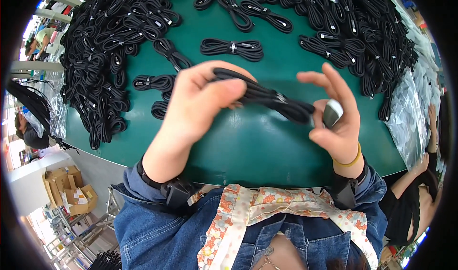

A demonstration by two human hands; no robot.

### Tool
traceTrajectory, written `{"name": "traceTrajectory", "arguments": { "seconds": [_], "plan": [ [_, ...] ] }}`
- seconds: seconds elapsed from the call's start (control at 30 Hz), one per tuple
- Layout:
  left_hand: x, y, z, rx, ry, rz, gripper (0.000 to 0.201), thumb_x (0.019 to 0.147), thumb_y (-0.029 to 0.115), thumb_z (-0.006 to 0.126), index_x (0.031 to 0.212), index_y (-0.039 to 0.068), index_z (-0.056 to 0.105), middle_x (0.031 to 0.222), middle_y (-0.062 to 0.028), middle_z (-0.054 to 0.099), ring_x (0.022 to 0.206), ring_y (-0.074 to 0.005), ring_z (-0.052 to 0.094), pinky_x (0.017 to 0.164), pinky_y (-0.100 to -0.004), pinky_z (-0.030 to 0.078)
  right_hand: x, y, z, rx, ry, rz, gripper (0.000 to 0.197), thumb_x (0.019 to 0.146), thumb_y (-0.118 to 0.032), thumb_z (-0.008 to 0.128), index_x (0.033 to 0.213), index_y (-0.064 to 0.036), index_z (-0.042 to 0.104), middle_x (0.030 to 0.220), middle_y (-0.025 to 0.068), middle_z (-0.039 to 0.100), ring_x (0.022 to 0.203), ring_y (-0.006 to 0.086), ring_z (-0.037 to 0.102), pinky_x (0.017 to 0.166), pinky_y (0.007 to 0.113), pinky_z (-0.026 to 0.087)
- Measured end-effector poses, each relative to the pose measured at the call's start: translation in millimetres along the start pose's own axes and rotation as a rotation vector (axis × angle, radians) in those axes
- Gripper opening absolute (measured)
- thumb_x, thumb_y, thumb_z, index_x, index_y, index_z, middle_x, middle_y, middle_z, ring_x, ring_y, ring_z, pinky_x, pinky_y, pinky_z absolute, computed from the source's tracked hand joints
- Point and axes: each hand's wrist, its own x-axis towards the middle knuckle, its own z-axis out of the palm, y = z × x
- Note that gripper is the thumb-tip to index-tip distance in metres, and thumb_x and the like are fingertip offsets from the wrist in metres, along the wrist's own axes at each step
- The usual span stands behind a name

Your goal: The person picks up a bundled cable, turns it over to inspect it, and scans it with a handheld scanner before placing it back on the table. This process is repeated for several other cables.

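Head view: a person's left hand (195,98) grips a coiled black cable bundle (270,100) by its left portion, the thumb pressed along the upper side and the fingers curled beneath. This bundle is raised over the green surface (257,150), slanting downward to the right, with a pale band around its middle; its right end comes close to the right hand (347,127), though contact cannot be determined. Fingers of the right hand are spread and partly bent, with a small grey-and-white object (333,113) between them and the thumb; whether it is gripped or worn cannot be told. Beyond the hands, a single banded bundle (232,49) lies flat, apart from its neighbours. Just beside the left hand are a slanted bundle (171,54) and, farther left, a sideways one (153,82). A deep left heap (105,50) of similar black bundles covers the far left of the surface, and a right heap (367,36) covers the far right, bordered by clear plastic bags (408,122). A yellow band (350,162) encircles the right wrist. The person wears a denim jacket (152,227) and a floral apron (291,201). At the left margin, loose black cables (29,100) hang above open cardboard boxes (78,201); at the right margin, another person (412,210) in dark clothing is partly visible, curved by the lens.
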Motion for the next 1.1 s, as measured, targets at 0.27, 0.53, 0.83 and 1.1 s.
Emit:
{"name": "traceTrajectory", "arguments": {
  "seconds": [0.27,0.53,0.83,1.1],
  "plan": [
    [-7.5,-11.5,18.0,-0.197,-0.179,0.147,0.039,0.067,0.006,0.064,0.101,-0.001,0.047,0.084,-0.0038,0.055,0.073,-0.0078,0.05,0.064,-0.0202,0.041,-9.6,0.1,-2.6,-0.14,-0.086,-0.026,0.029,0.066,-0.002,0.059,0.094,0.0057,0.054,0.086,0.0146,0.058,0.071,0.0164,0.053,0.057,0.023,0.04],
    [-11.3,-3.5,27.5,-0.031,-0.053,0.129,0.049,0.057,0.011,0.072,0.097,-0.004,0.047,0.072,-0.0058,0.054,0.061,-0.0094,0.051,0.053,-0.0201,0.04,-17.2,7.1,-3.9,-0.126,0.024,-0.079,0.03,0.068,-0.008,0.06,0.093,0.0069,0.054,0.082,0.0172,0.059,0.073,0.0191,0.056,0.066,0.026,0.044],
    [-11.7,-6.0,30.1,-0.206,-0.01,0.131,0.038,0.061,0.002,0.066,0.094,-0.004,0.047,0.073,-0.0071,0.055,0.059,-0.0099,0.051,0.052,-0.0205,0.039,-20.5,8.6,-7.2,-0.202,0.009,-0.149,0.034,0.069,-0.017,0.062,0.092,0.0068,0.055,0.077,0.0156,0.059,0.063,0.0168,0.056,0.058,0.023,0.044],
    [-9.7,-10.7,28.5,-0.046,0.015,0.182,0.037,0.061,0.001,0.066,0.093,-0.003,0.048,0.079,-0.0069,0.053,0.066,-0.0097,0.05,0.056,-0.0206,0.04,-22.4,1.8,-4.3,-0.065,0.063,0.116,0.039,0.07,-0.021,0.062,0.094,0.008,0.053,0.071,0.0093,0.057,0.048,0.0083,0.047,0.045,0.017,0.035]
  ]
}}
